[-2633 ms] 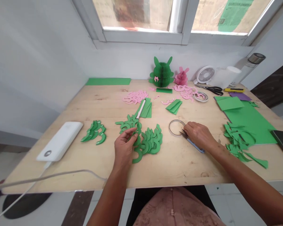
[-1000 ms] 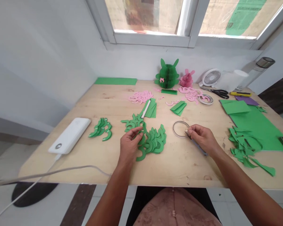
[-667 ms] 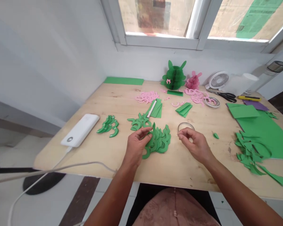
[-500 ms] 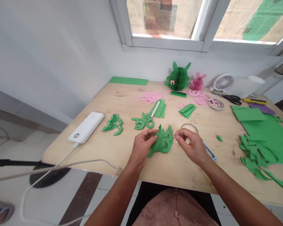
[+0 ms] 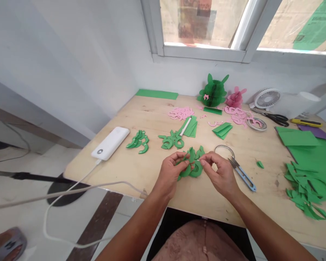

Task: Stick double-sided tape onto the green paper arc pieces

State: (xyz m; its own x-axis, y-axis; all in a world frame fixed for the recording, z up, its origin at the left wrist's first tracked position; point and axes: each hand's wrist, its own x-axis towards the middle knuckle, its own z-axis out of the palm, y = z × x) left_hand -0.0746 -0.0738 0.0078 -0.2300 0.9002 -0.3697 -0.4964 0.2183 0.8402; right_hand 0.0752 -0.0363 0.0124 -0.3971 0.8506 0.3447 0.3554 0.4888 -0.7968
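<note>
Curved green paper pieces (image 5: 196, 169) lie in a loose heap between my two hands near the table's front. The thumb and fingers of my left hand (image 5: 170, 172) pinch a green paper piece at the heap's left side. My right hand (image 5: 220, 169) is closed at the right of the heap, its thumb and index fingertip together on a tiny pale strip. Behind the heap are more curved green pieces (image 5: 168, 141) and a white stick (image 5: 185, 126) on folded green paper. Blue-handled snips (image 5: 244, 176) lie just right of my right hand.
A white power bank (image 5: 111, 143) with a cable sits at the left, beside green cutouts (image 5: 138, 140). Pink cutouts (image 5: 181, 113), paper figures (image 5: 213, 92), a fan (image 5: 266, 98) and black scissors (image 5: 277, 117) are at the back. Green scraps (image 5: 304, 188) lie right.
The view has shifted, so the table's things appear farther right. My fingertips have come closer together over the heap, and my left hand now pinches a piece. A foot shows at lower left.
</note>
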